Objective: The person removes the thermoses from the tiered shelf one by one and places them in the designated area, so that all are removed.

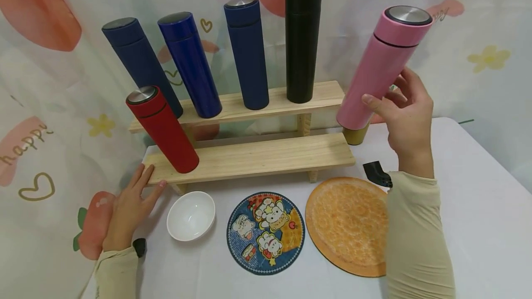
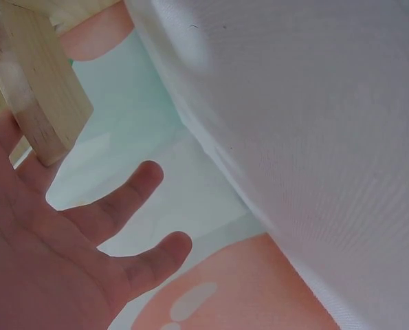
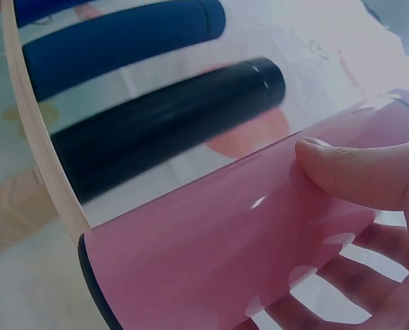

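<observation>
My right hand (image 1: 412, 116) grips a pink thermos bottle (image 1: 376, 70) around its lower body, thumb on the near side. The bottle leans, with its steel-topped lid toward the upper right, beside the right end of the upper shelf (image 1: 274, 97). In the right wrist view, the base of the pink bottle overlaps the shelf's edge. My left hand (image 1: 132, 209) touches the left end of the lower wooden shelf (image 1: 266, 157), its fingers spread. A red thermos (image 1: 164, 130) stands on that shelf near this hand.
On the upper shelf stand a black thermos (image 1: 303, 45) and several blue ones (image 1: 249, 54). A short gold cylindrical object (image 1: 355, 135) sits behind the pink bottle. In front are a white bowl (image 1: 191, 216), a round cartoon mat (image 1: 266, 233) and a bread-patterned round mat (image 1: 351, 227).
</observation>
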A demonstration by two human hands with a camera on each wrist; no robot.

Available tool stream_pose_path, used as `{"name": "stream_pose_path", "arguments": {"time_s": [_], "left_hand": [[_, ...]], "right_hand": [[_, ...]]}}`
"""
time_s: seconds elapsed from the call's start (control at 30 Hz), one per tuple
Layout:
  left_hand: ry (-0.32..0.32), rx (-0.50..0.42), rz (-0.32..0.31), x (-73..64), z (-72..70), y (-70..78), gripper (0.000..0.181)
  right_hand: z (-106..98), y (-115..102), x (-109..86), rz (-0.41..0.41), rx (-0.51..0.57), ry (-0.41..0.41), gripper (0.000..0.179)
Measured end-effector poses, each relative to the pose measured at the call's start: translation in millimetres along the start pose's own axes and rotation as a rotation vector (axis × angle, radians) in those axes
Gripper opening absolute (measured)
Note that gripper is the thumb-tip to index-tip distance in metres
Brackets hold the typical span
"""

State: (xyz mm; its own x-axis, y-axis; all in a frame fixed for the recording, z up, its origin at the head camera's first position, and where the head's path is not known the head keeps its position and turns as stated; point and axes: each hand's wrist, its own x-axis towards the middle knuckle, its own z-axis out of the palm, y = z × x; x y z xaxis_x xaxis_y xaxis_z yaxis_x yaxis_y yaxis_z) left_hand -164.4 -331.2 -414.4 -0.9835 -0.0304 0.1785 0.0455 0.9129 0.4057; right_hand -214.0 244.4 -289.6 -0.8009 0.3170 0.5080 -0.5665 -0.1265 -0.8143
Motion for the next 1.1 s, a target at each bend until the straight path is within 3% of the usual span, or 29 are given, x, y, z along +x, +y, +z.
{"name": "stream_pose_path", "arguments": {"time_s": [0.57,0.8,1.1], "left_hand": [[0.021,0.0,0.013,0.6,1.1,-2.0,0.078],[0.019,0.008,0.007,0.3,-0.6,-0.3,0.078],[0.026,0.004,0.005,0.6,0.5,-0.6,0.078]], "right_hand": [[-63.5,5.6,16.4,0.073,0.107,0.201,0.074],[-80.9,24.4,19.0,0.153,0.078,0.266,0.075],[-98.0,56.9,21.4,0.249,0.014,0.28,0.078]]}}
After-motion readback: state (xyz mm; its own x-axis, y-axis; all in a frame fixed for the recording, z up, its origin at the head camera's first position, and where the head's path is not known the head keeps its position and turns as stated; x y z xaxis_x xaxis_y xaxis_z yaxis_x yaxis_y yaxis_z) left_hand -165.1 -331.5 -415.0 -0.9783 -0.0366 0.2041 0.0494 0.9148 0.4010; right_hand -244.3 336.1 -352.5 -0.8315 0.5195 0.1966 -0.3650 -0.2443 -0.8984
